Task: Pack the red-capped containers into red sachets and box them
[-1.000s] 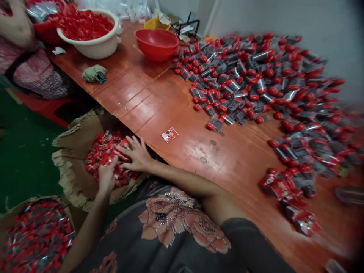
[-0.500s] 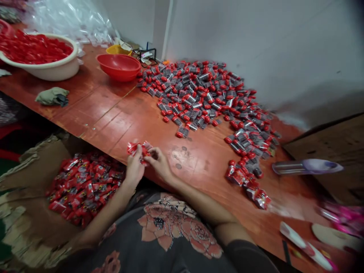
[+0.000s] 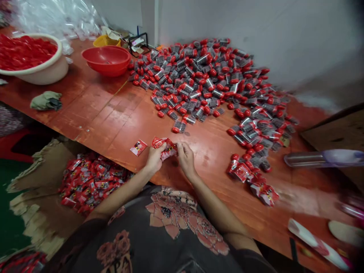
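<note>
My left hand is closed on a small bunch of shiny red packets just above the near edge of the table. At the right end of that bunch, the fingers of my right hand are pinched together at a packet's edge. Flat on the table, left of my left hand, lies a single red packet with a yellow and black print. More red packets lie in a short row to the right, beside small clear jars with red caps.
A large heap of red-capped clear jars covers the table's back. At the left stand a red bowl and a white tub of red caps, with a crumpled cloth in front. An open carton full of red packets sits below the edge.
Both hands have shifted right and are farther apart, with the packets stretched between them. One packet now lies apart on the table at the left. The camera view has also shifted.
</note>
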`<state>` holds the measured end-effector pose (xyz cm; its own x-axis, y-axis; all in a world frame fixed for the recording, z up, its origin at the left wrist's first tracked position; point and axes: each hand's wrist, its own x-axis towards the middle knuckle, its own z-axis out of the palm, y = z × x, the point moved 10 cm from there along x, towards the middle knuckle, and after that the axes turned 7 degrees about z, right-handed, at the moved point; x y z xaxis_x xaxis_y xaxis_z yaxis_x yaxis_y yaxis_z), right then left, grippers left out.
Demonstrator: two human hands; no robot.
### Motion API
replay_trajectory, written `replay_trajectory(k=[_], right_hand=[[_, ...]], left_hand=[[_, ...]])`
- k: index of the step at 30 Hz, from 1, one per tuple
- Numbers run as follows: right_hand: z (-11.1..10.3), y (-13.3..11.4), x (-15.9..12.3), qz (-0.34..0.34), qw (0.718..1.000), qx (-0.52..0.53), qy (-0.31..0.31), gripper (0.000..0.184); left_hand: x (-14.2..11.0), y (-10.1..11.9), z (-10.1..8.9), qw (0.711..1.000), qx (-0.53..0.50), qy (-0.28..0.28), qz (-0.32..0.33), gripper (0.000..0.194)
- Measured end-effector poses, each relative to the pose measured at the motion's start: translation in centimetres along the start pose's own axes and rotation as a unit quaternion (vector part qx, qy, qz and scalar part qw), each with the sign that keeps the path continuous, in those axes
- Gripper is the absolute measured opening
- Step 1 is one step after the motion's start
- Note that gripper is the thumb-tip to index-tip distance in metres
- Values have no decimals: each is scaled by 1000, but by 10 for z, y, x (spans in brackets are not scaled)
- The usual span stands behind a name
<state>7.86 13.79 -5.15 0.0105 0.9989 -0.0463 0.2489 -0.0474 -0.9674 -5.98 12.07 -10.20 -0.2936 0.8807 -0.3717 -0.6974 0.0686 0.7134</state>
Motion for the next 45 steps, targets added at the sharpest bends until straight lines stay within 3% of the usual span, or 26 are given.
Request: replay_trajectory(k=[3,8,15,20,22,25,28,32,36,40,45], right_hand=[[6,10,4,12,1000,17,-17,30],[5,22,20,25,998,51,4,30],[9,10,38,-26,999,34,-10,23],[12,3,60,-77,994,-68,-37,27],[5,5,80,-87,988,-125,-6,31],[-11,15,109,-45,967,-235,89,44],[-9,26,118,13,945,-319,69,54],[-16,37,99,53,940,-338,15,51],[-41,42,56,60,980,-190,21,46],[-67,29,8,32,997,5,67,40],[-70,-1,-23,-14,995,50,87,35]], left_hand=[[2,-2,2,1000,12,2,9,34],[6,-13,18,997,7,-52,-55,29],[24,-14,13,998,18,-22,-63,28],[33,-11,6,999,21,6,-42,30],[39,-4,2,999,19,30,-13,31],[42,4,-1,998,25,54,3,28],[40,5,4,999,30,44,-12,23],[43,5,8,998,34,46,-13,13],[42,-7,19,998,37,33,-41,12],[30,-16,36,998,37,-2,-44,13],[20,-19,46,998,58,-10,-25,18]])
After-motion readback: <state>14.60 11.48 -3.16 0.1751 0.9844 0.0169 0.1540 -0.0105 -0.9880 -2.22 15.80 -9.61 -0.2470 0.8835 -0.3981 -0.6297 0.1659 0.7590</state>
